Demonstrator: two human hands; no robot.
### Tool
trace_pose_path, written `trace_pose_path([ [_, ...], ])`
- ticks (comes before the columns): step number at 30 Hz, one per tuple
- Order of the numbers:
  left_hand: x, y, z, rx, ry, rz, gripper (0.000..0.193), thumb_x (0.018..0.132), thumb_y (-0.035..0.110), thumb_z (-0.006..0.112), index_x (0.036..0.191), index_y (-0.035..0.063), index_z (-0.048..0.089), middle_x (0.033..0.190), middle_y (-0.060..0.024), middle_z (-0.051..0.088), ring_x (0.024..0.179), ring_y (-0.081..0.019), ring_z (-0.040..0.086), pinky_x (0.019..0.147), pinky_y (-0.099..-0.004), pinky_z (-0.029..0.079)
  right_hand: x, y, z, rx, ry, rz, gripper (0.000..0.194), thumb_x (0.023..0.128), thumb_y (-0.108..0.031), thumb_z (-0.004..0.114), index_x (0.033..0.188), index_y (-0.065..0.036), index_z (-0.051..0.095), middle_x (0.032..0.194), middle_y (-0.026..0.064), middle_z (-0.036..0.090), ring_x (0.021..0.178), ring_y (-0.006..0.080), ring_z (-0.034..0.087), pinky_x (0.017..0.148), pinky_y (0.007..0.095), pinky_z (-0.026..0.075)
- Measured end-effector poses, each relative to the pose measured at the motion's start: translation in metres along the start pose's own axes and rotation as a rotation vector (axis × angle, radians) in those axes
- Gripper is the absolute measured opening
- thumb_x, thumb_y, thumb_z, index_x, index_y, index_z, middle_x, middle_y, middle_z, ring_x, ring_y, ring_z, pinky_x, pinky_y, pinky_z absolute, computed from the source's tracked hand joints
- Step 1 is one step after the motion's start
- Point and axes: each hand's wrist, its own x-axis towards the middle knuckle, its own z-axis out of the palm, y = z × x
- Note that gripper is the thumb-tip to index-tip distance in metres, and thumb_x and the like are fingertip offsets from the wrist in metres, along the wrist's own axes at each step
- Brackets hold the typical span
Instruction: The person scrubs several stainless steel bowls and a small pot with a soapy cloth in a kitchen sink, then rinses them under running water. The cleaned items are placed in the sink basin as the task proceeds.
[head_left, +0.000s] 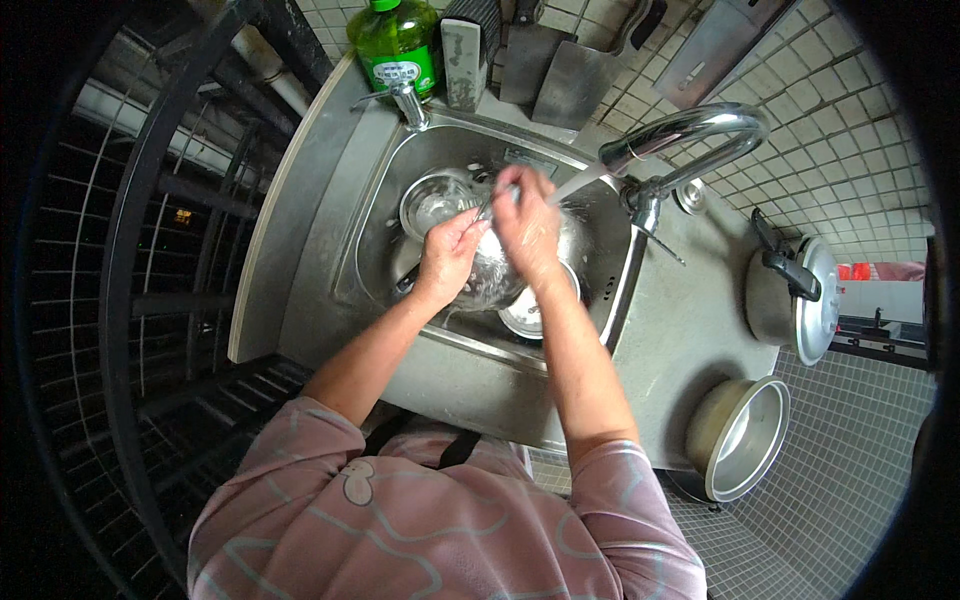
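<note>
My left hand (448, 251) grips one end of a thin, shiny metal utensil (484, 211) over the stainless steel sink (360, 259). Blurred by motion, my right hand (527, 217) is closed about the utensil's other end, hiding most of it; its exact kind cannot be told. Water streams from the chrome faucet (682, 135) onto my right hand and splashes below. Under my hands lies a large shiny metal vessel (491, 281), partly hidden. A round bowl (431, 206) sits at the sink's back left, and a smaller metal bowl (525, 315) is by my right forearm.
A green detergent bottle (394, 45), a soap dispenser (409, 105) and cleavers (574, 82) stand behind the sink. On the right counter are a lidded pressure cooker (787, 296) and a metal pot (720, 435). A dark metal grille (135, 247) runs along the left.
</note>
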Motion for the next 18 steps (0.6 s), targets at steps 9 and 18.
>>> trace_pose_path([
  [9,0.019,0.038,-0.022,-0.523,0.296,-0.260,0.017,0.092,0.022,0.055,0.096,0.0071,0.062,0.058,0.0072,0.047,0.042,-0.0012,0.038,0.034,-0.0202,0.027,-0.059,0.079,0.001,1.304,0.191,1.063,0.042,0.097,-0.033,0.036,0.125,-0.004,0.048,0.119,0.0131,0.054,0.109,0.0253,0.053,0.097,0.0407,0.039],
  [18,0.029,-0.018,0.006,-0.667,0.466,-0.385,0.014,0.096,0.018,0.049,0.098,0.0059,0.055,0.082,0.0007,0.056,0.068,-0.0092,0.052,0.061,-0.0249,0.045,-0.071,-0.018,0.010,-0.026,0.203,0.145,0.042,0.084,-0.011,0.053,0.126,-0.005,0.048,0.129,0.0194,0.046,0.128,0.0389,0.034,0.108,0.0443,0.023],
])
